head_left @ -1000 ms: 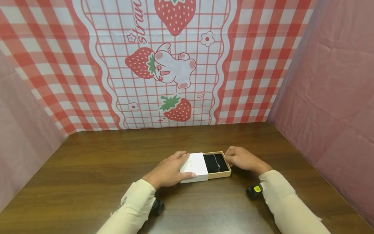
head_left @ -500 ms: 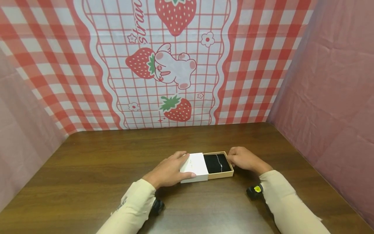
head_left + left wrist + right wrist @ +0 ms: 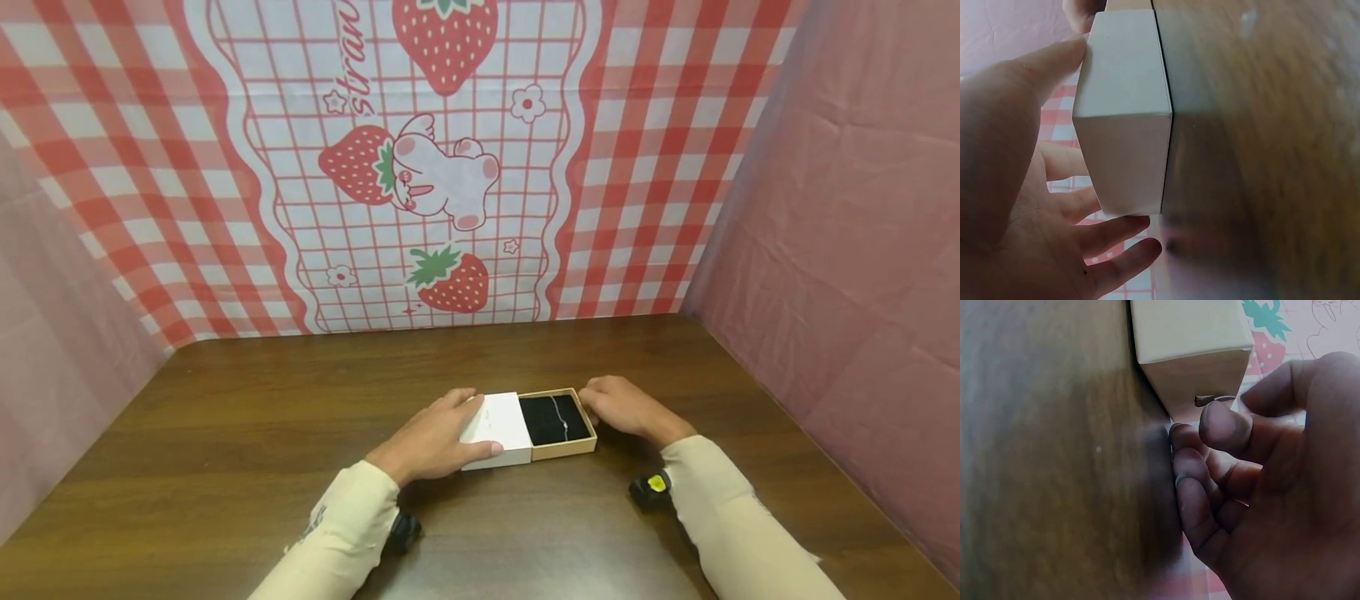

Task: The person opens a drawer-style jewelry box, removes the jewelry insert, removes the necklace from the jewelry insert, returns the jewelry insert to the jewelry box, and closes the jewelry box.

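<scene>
A shallow jewellery box lies on the wooden table, its drawer (image 3: 564, 451) slid partly out of the white sleeve (image 3: 504, 422). Across the black lining (image 3: 538, 419) runs a thin silver chain (image 3: 560, 417) with a small bright piece on it. My left hand (image 3: 433, 437) grips the sleeve, thumb on the near side and fingers over the far part. At the drawer's right end is my right hand (image 3: 628, 408). The right wrist view shows its fingers curled, with thumb and index tips at a short dark ribbon pull (image 3: 1205, 400) on the drawer's end.
The brown table (image 3: 300, 375) extends around the box. Behind it hangs a red-and-white checked cloth (image 3: 637, 167) with strawberry prints, and pink cloth (image 3: 847, 233) hangs at the sides. Each wrist carries a small black camera (image 3: 648, 490).
The drawer has slid slightly farther right out of the sleeve along with my right hand, mostly in the first half second. My left hand keeps its hold on the sleeve.
</scene>
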